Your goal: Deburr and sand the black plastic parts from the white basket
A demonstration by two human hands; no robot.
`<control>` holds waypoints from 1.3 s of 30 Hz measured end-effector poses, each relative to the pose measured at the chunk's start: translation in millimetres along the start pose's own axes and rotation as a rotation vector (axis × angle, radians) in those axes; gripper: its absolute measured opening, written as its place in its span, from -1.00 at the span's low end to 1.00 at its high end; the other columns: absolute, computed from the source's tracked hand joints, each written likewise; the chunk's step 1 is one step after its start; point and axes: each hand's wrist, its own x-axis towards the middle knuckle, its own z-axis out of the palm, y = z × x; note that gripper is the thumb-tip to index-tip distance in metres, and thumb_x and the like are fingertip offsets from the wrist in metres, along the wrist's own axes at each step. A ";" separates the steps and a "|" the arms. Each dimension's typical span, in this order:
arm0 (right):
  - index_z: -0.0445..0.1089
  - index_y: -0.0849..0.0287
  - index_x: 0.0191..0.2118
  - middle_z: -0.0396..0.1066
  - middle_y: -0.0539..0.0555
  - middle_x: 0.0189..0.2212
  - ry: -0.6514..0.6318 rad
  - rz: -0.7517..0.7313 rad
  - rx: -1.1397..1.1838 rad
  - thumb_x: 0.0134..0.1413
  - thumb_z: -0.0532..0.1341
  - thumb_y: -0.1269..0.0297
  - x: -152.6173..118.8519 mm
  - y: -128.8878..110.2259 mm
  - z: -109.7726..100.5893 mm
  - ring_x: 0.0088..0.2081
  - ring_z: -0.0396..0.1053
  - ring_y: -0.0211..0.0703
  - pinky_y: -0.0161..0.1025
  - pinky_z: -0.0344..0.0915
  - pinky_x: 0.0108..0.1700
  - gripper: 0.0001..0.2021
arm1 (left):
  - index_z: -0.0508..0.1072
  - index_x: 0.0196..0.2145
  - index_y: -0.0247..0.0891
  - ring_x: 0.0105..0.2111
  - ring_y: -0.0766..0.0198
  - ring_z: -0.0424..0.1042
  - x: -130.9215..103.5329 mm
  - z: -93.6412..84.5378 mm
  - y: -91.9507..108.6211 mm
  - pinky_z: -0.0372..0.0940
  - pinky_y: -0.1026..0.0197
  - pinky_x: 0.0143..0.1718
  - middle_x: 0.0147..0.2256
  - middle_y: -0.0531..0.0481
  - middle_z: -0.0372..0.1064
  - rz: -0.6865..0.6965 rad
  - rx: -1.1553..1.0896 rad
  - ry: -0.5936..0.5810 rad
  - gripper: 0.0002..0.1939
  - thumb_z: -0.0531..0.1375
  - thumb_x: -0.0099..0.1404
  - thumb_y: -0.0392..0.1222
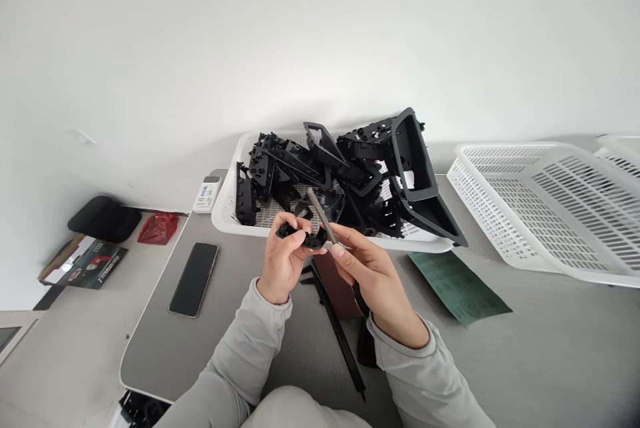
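In the middle of the view my left hand (284,260) pinches a small black plastic part (315,239) with a curved, notched edge. My right hand (367,271) is closed around a flat grey metal tool (323,215), which slants up and to the left and lies against or just over the part's right end. Behind both hands stands a white basket (220,218) heaped with black plastic frames (360,175). Beneath my hands, a black caliper-like tool (340,341) lies on the table beside a dark red sheet or booklet (340,281).
A phone (194,279) lies on the grey table (165,348) at the left, near a small white device (207,195). Green sandpaper-like sheet (463,289) and another white basket (545,208) are at the right. A black case (104,218) and red bag (158,228) sit far left.
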 end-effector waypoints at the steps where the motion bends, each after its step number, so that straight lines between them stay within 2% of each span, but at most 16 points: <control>1: 0.48 0.05 -0.04 0.43 0.00 -0.42 -0.002 0.002 0.010 0.01 0.29 0.09 0.2 -0.4 0.3 -0.65 0.01 -0.41 -0.35 -0.01 -0.64 -0.64 | 0.19 -0.37 -0.19 -0.39 0.41 0.37 0.0 0.1 -0.1 0.43 0.38 -0.48 -0.40 0.12 0.25 0.001 -0.005 -0.003 -0.62 0.36 0.05 -0.12; 7: 0.51 0.01 -0.07 0.47 0.01 -0.34 0.001 -0.029 0.051 0.01 0.31 0.14 0.1 0.2 0.2 -0.64 0.03 -0.42 -0.36 -0.01 -0.64 -0.68 | 0.19 -0.36 -0.20 -0.39 0.43 0.36 -1.9 -0.3 0.5 0.44 0.37 -0.48 -0.38 0.12 0.26 0.021 -0.002 -0.043 -0.65 0.34 0.10 -0.12; 16: 0.48 0.03 -0.04 0.45 0.01 -0.36 -0.009 -0.012 0.036 0.01 0.30 0.05 1.2 5.6 -2.7 -0.65 0.03 -0.44 -0.37 -0.01 -0.66 -0.63 | 0.22 -0.36 -0.20 -0.39 0.43 0.36 -0.6 -0.9 0.3 0.43 0.41 -0.49 -0.40 0.12 0.25 0.026 -0.014 -0.060 -0.67 0.34 0.10 -0.15; 21: 0.44 0.01 0.01 0.37 -0.03 -0.43 0.026 -0.032 0.033 0.02 0.29 0.05 3.6 8.3 -6.5 -0.65 0.02 -0.43 -0.36 -0.02 -0.66 -0.59 | 0.29 -0.33 -0.21 -0.58 0.53 0.27 -0.2 -2.4 4.4 0.26 0.51 -0.68 -0.42 0.13 0.27 -0.038 -0.071 -0.151 -0.73 0.32 0.14 -0.12; 24: 0.42 0.03 0.01 0.35 -0.04 -0.48 0.071 -0.047 0.019 0.03 0.28 0.04 3.3 9.5 -9.6 -0.65 0.03 -0.40 -0.34 0.00 -0.65 -0.59 | 0.32 -0.26 -0.19 -0.66 0.56 0.22 1.0 -2.6 4.9 0.15 0.51 -0.76 -0.41 0.13 0.31 -0.094 -0.056 -0.137 -0.70 0.34 0.12 -0.11; 27: 0.41 0.05 0.02 0.29 -0.07 -0.57 0.116 -0.073 -0.016 0.05 0.27 0.03 2.2 9.2 -12.9 -0.65 0.03 -0.36 -0.31 0.01 -0.63 -0.58 | 0.31 -0.14 -0.15 -0.65 0.56 0.26 3.4 -2.0 2.1 0.23 0.48 -0.68 -0.39 0.13 0.37 -0.101 -0.021 -0.029 -0.57 0.37 0.08 -0.09; 30: 0.40 0.05 0.03 0.19 -0.11 -0.64 0.131 -0.087 -0.040 0.06 0.27 0.04 1.7 7.5 -14.6 -0.65 0.03 -0.34 -0.31 0.00 -0.62 -0.58 | 0.31 -0.18 -0.17 -0.59 0.53 0.33 4.8 0.1 -0.3 0.34 0.44 -0.54 -0.37 0.12 0.40 -0.095 -0.001 0.031 -0.52 0.41 0.01 -0.03; 33: 0.40 0.06 0.04 0.12 -0.14 -0.68 0.123 -0.090 -0.045 0.07 0.27 0.06 2.3 5.6 -14.2 -0.65 0.03 -0.34 -0.32 0.00 -0.62 -0.58 | 0.28 -0.29 -0.20 -0.53 0.52 0.35 3.8 3.2 0.6 0.36 0.44 -0.48 -0.38 0.13 0.39 -0.120 0.022 0.025 -0.51 0.46 -0.08 -0.12; 39: 0.43 0.06 0.00 0.15 -0.13 -0.65 0.112 -0.098 -0.080 0.05 0.28 0.07 3.8 3.9 -12.4 -0.66 0.04 -0.36 -0.34 0.03 -0.64 -0.61 | 0.20 -0.35 -0.19 -0.48 0.51 0.32 1.8 4.3 2.3 0.30 0.44 -0.48 -0.38 0.16 0.33 -0.104 0.039 -0.018 -0.50 0.45 -0.09 -0.24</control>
